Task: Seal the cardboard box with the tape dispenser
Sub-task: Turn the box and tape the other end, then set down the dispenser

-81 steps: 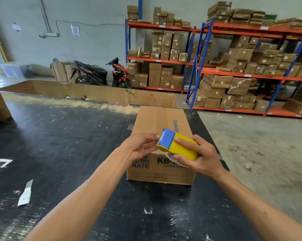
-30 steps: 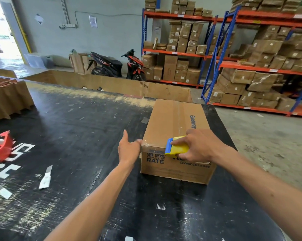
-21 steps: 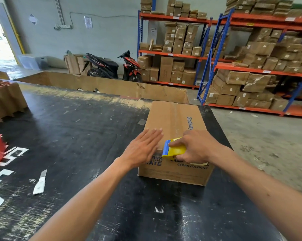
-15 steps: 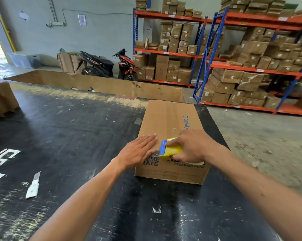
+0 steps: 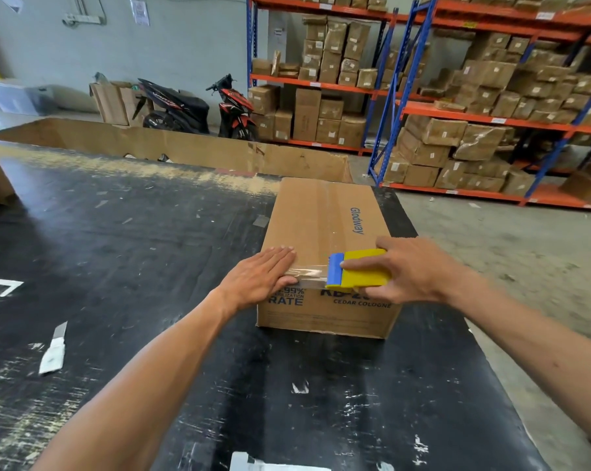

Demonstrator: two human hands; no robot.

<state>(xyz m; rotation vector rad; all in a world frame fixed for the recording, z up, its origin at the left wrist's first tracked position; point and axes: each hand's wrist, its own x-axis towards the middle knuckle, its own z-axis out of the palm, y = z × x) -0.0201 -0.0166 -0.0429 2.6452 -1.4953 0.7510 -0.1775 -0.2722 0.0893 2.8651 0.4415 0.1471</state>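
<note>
A closed brown cardboard box (image 5: 324,215) lies on the black table (image 5: 134,232), with clear tape running along its top seam. My right hand (image 5: 413,270) grips the yellow tape dispenser with a blue front (image 5: 358,269) at the box's near top edge. A short strip of clear tape (image 5: 309,274) stretches from the dispenser leftward along that edge. My left hand (image 5: 260,275) lies flat, fingers together, on the box's near left corner, pressing on the tape's end.
A white utility knife (image 5: 53,350) lies on the table at the left. A long open cardboard bin (image 5: 185,147) borders the table's far side. Two scooters (image 5: 199,108) and racks of boxes (image 5: 457,96) stand behind. Concrete floor lies to the right.
My left hand went from the box's left side onto its near top corner and lies flat there. The dispenser has slid right along the near edge, leaving a strip of tape.
</note>
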